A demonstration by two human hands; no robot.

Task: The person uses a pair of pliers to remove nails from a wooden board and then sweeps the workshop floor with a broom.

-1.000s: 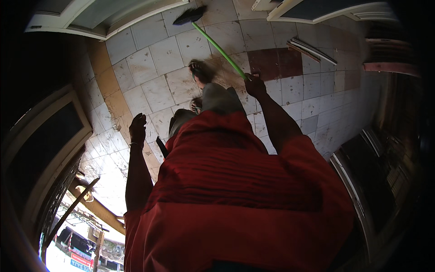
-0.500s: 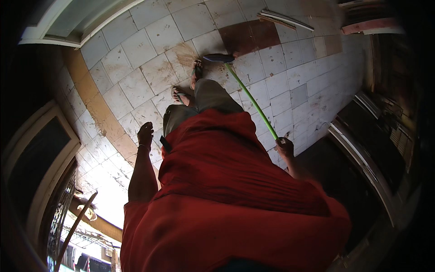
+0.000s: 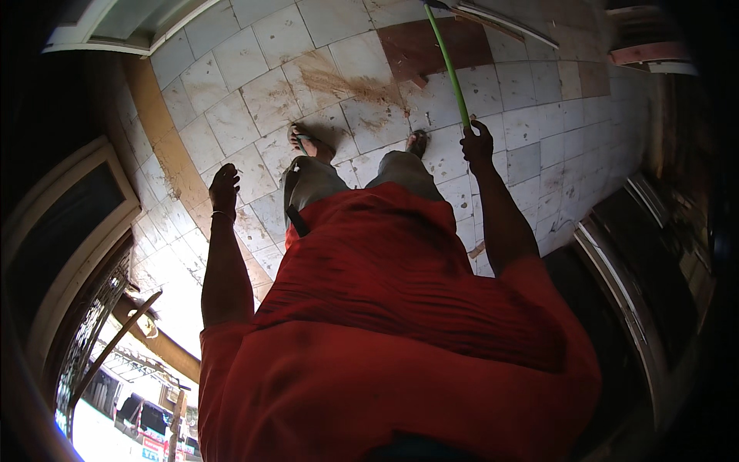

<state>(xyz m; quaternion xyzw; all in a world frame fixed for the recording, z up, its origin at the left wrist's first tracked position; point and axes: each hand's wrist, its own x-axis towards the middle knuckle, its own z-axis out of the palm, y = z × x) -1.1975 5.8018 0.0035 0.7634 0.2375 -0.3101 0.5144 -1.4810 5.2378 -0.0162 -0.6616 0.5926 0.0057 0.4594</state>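
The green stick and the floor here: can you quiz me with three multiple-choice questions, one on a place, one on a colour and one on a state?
1. Which hand grips the green stick?
A. right hand
B. left hand
C. both hands

2. What colour is the shirt?
A. blue
B. red
C. white

3. What is the left hand doing?
A. holding a bucket
B. pressing on the wall
C. hanging with nothing in it

Answers: 1 A, the right hand closes round the stick's lower end. 2 B, the cloth is plainly red. 3 C, it hangs over the tiled floor without holding anything.
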